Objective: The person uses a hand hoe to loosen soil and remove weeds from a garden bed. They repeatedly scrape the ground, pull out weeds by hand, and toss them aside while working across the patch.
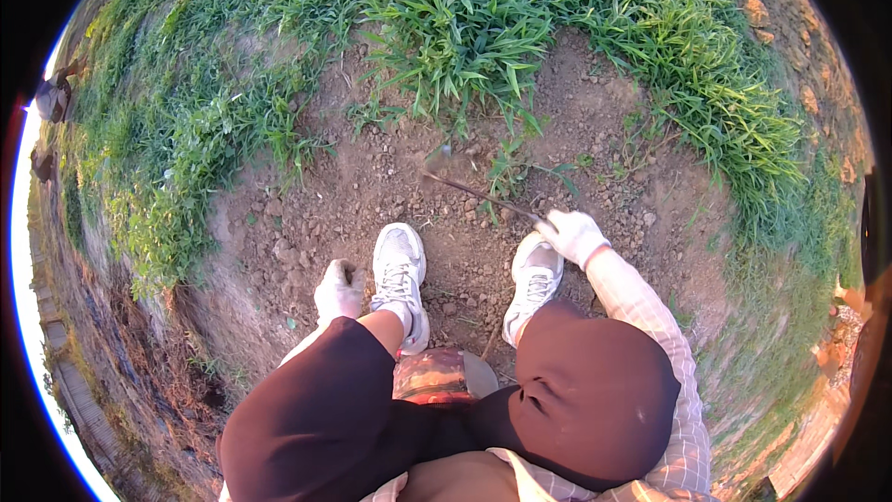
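My right hand, in a white work glove, grips a thin, dark-shafted hand tool above the bare soil. The shaft points to the upper left, and its far end is blurred, so the head's shape is unclear. Near that end a small leafy weed grows from the soil. My left hand, also in a white glove, hangs beside my left shoe with its fingers curled and nothing visible in them. A dense clump of green grass stands beyond the tool.
My right shoe is planted close to the right hand. Between my legs sits a rounded, reddish object, partly hidden. Cloddy soil surrounds my feet. More grass borders it on the right, and low leafy plants on the left.
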A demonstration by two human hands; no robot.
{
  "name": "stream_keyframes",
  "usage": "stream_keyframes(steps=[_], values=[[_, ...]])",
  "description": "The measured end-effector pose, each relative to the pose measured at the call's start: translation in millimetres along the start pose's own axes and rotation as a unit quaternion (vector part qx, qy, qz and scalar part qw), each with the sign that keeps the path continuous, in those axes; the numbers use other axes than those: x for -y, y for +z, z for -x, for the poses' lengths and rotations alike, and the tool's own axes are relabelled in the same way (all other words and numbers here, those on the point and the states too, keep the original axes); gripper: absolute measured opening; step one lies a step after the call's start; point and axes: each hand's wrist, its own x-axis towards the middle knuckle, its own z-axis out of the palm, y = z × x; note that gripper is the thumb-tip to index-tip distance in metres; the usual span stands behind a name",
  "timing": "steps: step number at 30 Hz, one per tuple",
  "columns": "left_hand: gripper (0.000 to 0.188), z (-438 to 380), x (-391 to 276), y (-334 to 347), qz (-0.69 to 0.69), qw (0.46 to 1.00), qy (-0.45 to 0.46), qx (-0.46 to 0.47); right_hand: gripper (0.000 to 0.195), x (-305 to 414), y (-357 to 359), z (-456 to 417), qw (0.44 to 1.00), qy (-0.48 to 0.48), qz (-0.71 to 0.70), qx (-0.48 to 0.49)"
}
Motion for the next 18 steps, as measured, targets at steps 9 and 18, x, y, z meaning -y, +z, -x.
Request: stream_keyframes(steps=[9, 18], values=[[0.019, 6.3, 23.4, -27.4, -0.143, 0.985, 0.017, 0.090, 0.042, -39.9, -23.9, -28.4, 0.993, 0.106, 0.024, 0.039], [0.016, -27.7, 13.4, -88.1, -0.182, 0.954, 0.205, 0.123, 0.042, -21.6, -51.1, -59.1, 0.995, 0.051, 0.048, 0.066]])
